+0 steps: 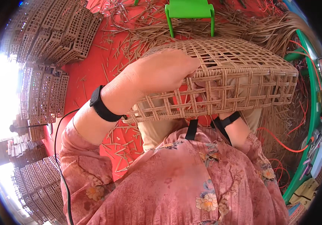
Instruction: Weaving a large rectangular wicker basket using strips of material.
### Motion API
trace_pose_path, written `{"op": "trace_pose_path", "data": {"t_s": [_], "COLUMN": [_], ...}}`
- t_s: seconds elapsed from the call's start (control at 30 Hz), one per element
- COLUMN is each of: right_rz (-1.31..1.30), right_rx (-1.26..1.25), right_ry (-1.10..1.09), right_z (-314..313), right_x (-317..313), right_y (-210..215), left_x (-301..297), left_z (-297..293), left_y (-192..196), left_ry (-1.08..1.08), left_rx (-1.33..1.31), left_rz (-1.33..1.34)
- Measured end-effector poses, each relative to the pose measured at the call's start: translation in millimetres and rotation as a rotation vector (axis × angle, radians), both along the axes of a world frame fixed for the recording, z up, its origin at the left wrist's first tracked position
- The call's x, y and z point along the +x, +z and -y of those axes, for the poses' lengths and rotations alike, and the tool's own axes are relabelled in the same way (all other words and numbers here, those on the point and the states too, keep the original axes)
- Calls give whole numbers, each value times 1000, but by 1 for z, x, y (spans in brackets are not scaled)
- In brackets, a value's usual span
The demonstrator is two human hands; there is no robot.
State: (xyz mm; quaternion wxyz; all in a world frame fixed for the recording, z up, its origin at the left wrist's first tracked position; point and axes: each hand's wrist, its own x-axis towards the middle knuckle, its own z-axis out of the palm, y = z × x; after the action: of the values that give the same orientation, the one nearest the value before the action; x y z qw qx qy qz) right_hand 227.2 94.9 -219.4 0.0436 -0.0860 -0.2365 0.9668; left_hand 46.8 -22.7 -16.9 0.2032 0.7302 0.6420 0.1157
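A woven basket (pixel 243 70) of tan strips lies across my lap, its open lattice bottom turned up and one side facing me. My left hand (pixel 164 69) is closed at the basket's near upper edge, thumb and fingers bent over the braided corner. From below, my right hand (pixel 215 92) reaches up inside the basket, behind the near side. It shows only in pieces through the gaps, close to the left fingertips, and its fingers are mostly hidden. Black bands circle both wrists.
Stacked woven baskets (pixel 44 90) line the left. A green stool (pixel 189 9) stands ahead, beside long loose strips (pixel 266 32). Cut scraps litter the red floor (pixel 80 88). On the right are a green-edged table (pixel 306 165) with tools and an orange cord (pixel 281 144).
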Motion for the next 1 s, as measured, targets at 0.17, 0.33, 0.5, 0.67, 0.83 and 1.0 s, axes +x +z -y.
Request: {"op": "trace_pose_path", "data": {"t_s": [0.17,0.33,0.5,0.67,0.83,1.0], "right_rz": [4,7,5,3,0,-3], "right_rx": [4,8,2,9,11,3], "right_ry": [-10,-17,-22,-33,-34,-44], "right_z": [2,4,5,6,7,5], "right_x": [0,-3,-4,-5,-7,-6], "right_y": [2,2,4,5,3,4], "left_x": [10,10,23,17,1,-6], "left_z": [1,6,7,6,12,13], "left_y": [-4,-8,3,0,11,1], "left_ry": [-11,53,24,2,167,299], "left_rx": [37,154,145,210,-95,-99], "left_rz": [-42,13,-83,-26,167,414]}}
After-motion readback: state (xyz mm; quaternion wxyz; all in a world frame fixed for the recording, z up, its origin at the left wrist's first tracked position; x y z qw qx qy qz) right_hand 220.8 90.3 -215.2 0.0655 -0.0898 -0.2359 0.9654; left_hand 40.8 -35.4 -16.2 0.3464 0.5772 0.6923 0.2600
